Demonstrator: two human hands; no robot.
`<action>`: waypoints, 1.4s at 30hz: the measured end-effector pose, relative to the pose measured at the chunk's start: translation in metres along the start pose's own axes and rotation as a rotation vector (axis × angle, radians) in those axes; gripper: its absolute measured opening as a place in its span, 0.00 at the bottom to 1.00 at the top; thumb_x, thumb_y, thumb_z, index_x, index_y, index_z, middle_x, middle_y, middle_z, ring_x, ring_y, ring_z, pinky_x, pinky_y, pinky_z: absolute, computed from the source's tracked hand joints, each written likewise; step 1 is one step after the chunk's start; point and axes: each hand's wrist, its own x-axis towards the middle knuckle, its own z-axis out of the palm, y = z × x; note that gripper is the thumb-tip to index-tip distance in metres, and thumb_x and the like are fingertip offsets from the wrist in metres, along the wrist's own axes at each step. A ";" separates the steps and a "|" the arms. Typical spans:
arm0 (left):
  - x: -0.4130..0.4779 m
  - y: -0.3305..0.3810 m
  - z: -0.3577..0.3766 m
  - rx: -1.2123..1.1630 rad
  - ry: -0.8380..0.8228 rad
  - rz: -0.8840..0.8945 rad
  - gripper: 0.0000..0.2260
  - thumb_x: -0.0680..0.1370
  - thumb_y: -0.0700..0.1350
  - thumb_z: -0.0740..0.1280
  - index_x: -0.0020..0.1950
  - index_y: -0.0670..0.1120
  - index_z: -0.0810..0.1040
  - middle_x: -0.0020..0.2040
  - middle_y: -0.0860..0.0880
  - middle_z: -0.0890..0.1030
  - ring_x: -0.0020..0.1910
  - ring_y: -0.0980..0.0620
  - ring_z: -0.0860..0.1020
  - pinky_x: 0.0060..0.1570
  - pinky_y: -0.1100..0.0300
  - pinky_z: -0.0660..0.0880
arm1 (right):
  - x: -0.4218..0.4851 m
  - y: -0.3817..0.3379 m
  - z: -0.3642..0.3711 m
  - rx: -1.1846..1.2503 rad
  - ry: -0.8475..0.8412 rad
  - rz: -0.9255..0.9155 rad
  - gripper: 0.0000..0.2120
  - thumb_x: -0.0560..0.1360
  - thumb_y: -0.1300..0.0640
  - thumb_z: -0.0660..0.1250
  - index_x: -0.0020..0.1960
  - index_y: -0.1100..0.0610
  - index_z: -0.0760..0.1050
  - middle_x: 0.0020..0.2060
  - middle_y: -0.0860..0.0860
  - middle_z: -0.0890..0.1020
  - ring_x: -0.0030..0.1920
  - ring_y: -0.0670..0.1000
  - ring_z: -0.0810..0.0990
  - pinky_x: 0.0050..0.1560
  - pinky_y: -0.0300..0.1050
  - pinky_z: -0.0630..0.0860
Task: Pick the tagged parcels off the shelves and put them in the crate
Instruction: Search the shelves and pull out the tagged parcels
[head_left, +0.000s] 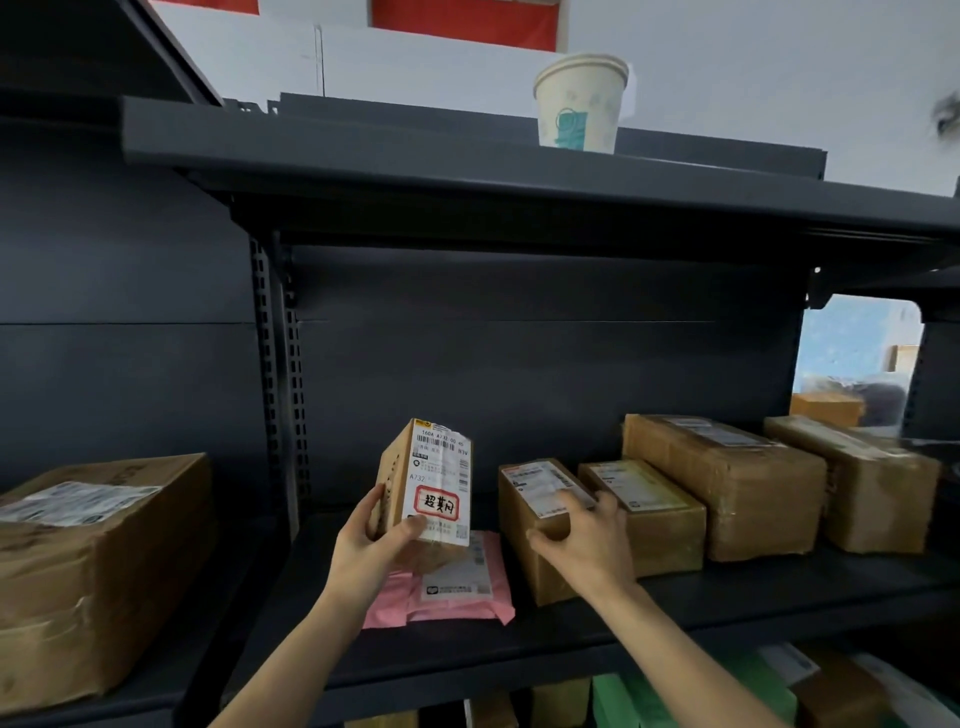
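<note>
At the bottom of the view, green and brown packages (675, 696) are glimpsed on the shelf below. Above them, 2 bare forearms are raised to the dark shelf (519, 654).

The left hand (371, 545) is clenched around a small tagged parcel (426, 483), which is held upright and clear of the shelf, thumb on its front and the fingers (376, 501) wrapped round its left side. On its white shipping label, a barcode and the codes "160A A732 00 45", "B3V" and "A732" can be read; lower down, a white tag with a red border carries handwritten Chinese characters, apparently "超期". Under this parcel a pink mailer bag (447, 587) lies flat on the shelf, its label too small to be read.

The right hand (584, 540) is laid on the near top corner of a brown box (540, 519), the thumb at the front face and the fingers spread over the label; a firm grip is not shown, so the hold cannot be told. Touching that box on its right, a second box (654, 509) with a yellowish label is seen, then 2 larger taped cartons (727, 478) (862, 488) further right. At far left, another carton (98, 561) with a crumpled label is set on the neighbouring shelf bay.

On the top shelf (467, 150), a paper cup (579, 101) with a teal print is placed. Behind it, red panels (462, 21) are fixed to a pale wall.
</note>
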 end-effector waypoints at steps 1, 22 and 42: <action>0.000 0.001 -0.002 0.002 0.006 -0.001 0.30 0.72 0.39 0.72 0.72 0.47 0.65 0.59 0.45 0.78 0.55 0.48 0.78 0.50 0.54 0.78 | -0.002 -0.005 0.003 0.004 0.001 -0.013 0.30 0.70 0.38 0.65 0.69 0.46 0.65 0.67 0.57 0.63 0.66 0.57 0.64 0.62 0.46 0.70; -0.024 0.037 0.049 0.036 0.031 0.087 0.25 0.73 0.38 0.69 0.69 0.47 0.68 0.49 0.48 0.80 0.44 0.51 0.81 0.31 0.66 0.77 | 0.034 0.085 -0.035 -0.259 -0.003 0.091 0.33 0.72 0.33 0.56 0.72 0.49 0.60 0.72 0.60 0.60 0.71 0.60 0.58 0.70 0.56 0.57; -0.081 0.036 0.172 0.060 0.393 0.158 0.27 0.74 0.41 0.69 0.71 0.48 0.66 0.59 0.45 0.78 0.49 0.57 0.78 0.31 0.71 0.76 | 0.006 0.121 -0.044 -0.136 -0.126 -0.323 0.30 0.73 0.31 0.50 0.72 0.41 0.58 0.73 0.56 0.61 0.72 0.59 0.56 0.67 0.56 0.59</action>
